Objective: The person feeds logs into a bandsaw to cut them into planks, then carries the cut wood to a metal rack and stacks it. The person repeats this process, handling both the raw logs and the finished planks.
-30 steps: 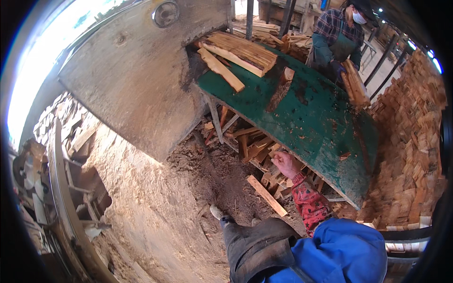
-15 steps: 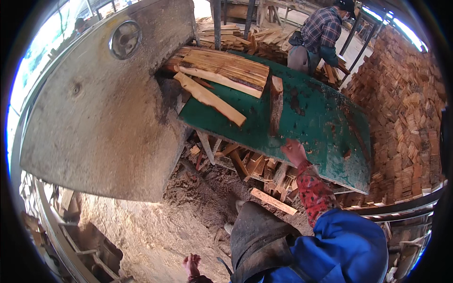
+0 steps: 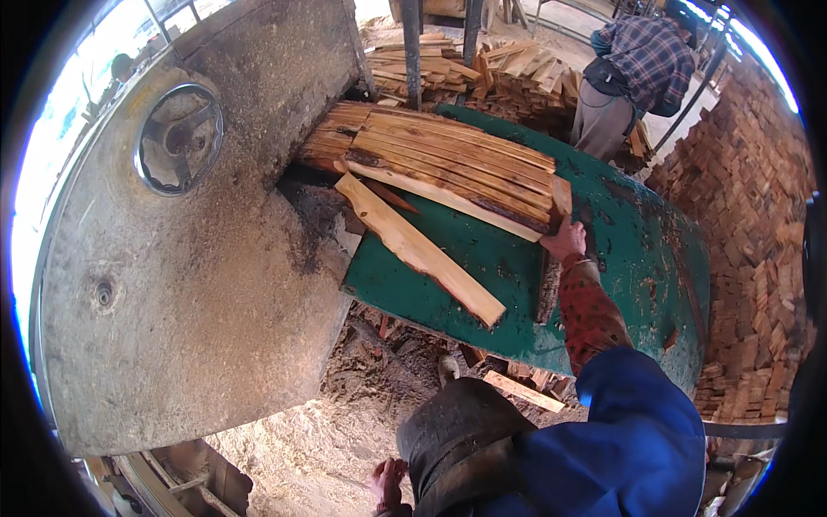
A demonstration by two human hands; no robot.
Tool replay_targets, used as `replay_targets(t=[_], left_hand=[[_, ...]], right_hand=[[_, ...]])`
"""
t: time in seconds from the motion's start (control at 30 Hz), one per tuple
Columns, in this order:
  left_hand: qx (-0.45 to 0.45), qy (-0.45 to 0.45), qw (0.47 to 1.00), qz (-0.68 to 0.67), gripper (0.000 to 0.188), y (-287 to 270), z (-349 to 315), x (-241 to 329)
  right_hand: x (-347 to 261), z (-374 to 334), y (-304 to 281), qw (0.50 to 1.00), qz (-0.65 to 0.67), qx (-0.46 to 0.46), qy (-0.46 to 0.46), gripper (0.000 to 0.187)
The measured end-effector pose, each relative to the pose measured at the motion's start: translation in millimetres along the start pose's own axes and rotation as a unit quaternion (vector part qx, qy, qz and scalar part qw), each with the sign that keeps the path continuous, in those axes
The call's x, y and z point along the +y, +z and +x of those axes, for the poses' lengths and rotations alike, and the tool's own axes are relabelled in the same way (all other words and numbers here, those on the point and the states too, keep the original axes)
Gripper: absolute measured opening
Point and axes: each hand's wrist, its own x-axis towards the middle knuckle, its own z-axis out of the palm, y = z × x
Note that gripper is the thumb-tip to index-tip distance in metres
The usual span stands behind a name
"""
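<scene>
My right hand point(image 3: 564, 240), in a red patterned sleeve cuff, is closed over a short bark-edged board point(image 3: 550, 280) lying crosswise on the green table. Its fingers are beside the near right corner of a row of sawn boards point(image 3: 457, 168), laid side by side and reaching to the machine. A single pale board with a wavy edge point(image 3: 422, 250) lies slanted in front of that row. My left hand point(image 3: 389, 482) hangs low beside my dark apron, fingers loosely curled, with nothing visible in them.
A large dusty machine panel with a handwheel point(image 3: 179, 140) stands on the left. The green table point(image 3: 637, 284) extends right. Another person point(image 3: 642, 73) bends over beyond it. Stacked wood pieces point(image 3: 749, 250) rise at right; sawdust point(image 3: 301, 452) and scraps cover the floor.
My right hand has reached forward from the table's near edge to the crosswise board. The view has shifted closer to the machine. The other person has turned and bent further over.
</scene>
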Motion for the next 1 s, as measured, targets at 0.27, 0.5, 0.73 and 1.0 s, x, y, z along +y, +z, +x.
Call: replay_targets(t=[0.27, 0.5, 0.73, 1.0], left_hand=[[-0.070, 0.046, 0.996, 0.033, 0.032, 46, 46, 85], [-0.106, -0.006, 0.990, 0.091, 0.033, 51, 120, 114], [-0.150, 0.013, 0.977, 0.151, 0.032, 74, 162, 196], [-0.145, 0.046, 0.982, 0.116, 0.034, 83, 186, 233]], right_hand=[[41, -12, -27, 0.998, 0.017, -0.031, 0.059, 0.093], [99, -112, -49, 0.881, 0.437, -0.104, 0.148, 0.067], [-23, -199, -96, 0.915, 0.401, -0.034, 0.039, 0.080], [-217, -153, -43, 0.951, 0.174, -0.034, -0.253, 0.087]])
